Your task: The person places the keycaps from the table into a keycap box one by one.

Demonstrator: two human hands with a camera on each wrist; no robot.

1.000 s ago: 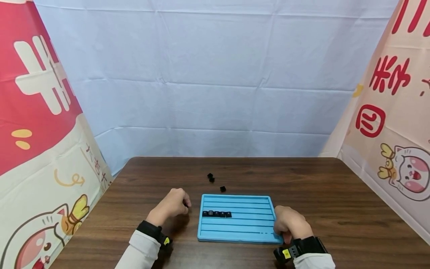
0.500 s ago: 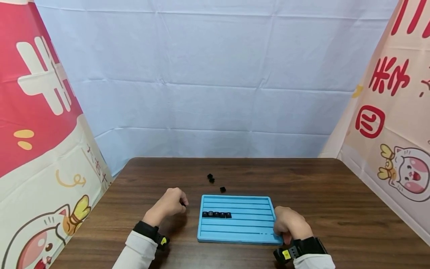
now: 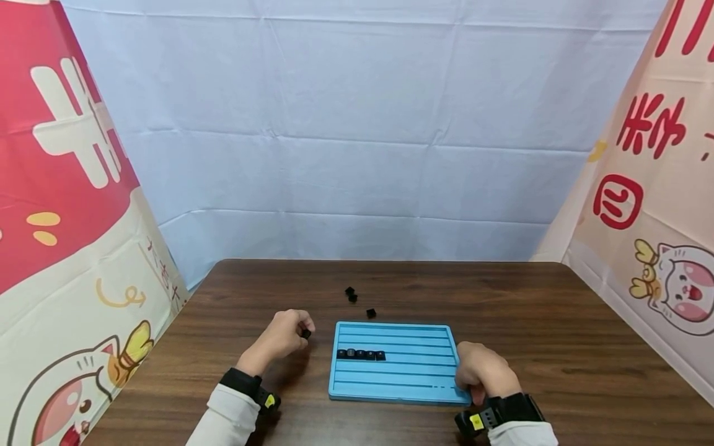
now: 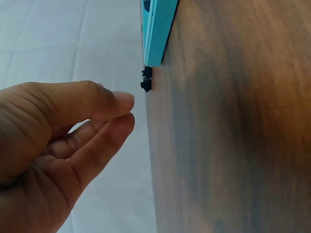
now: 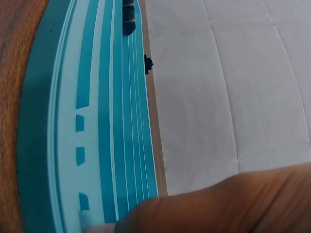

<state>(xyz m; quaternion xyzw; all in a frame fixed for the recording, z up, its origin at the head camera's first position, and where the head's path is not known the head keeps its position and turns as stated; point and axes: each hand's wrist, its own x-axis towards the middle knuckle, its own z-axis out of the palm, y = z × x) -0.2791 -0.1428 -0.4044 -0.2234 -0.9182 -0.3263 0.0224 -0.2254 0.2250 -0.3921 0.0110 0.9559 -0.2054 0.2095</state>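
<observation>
My left hand [image 3: 281, 334] is raised over the table left of the blue grooved tray [image 3: 413, 371]. Between its thumb and fingers it pinches a small black keycap [image 3: 305, 333]; the left wrist view shows thumb and fingertip meeting, with the keycap hidden behind them. Several black keycaps [image 3: 360, 354] stand in a row at the left end of a middle groove. My right hand [image 3: 484, 369] grips the tray's near right corner, a digit lying on the rim in the right wrist view.
Beyond the tray lie loose black keycaps: one [image 3: 370, 313] close to its far edge, and a small cluster [image 3: 351, 294] farther back. The brown wooden table [image 3: 558, 347] ends at a pale blue cloth backdrop [image 3: 357, 155]. Printed cloths hang at both sides.
My left hand has drawn slightly left and turned, bringing the pinched keycap more into sight. The right hand and the tray have stayed put.
</observation>
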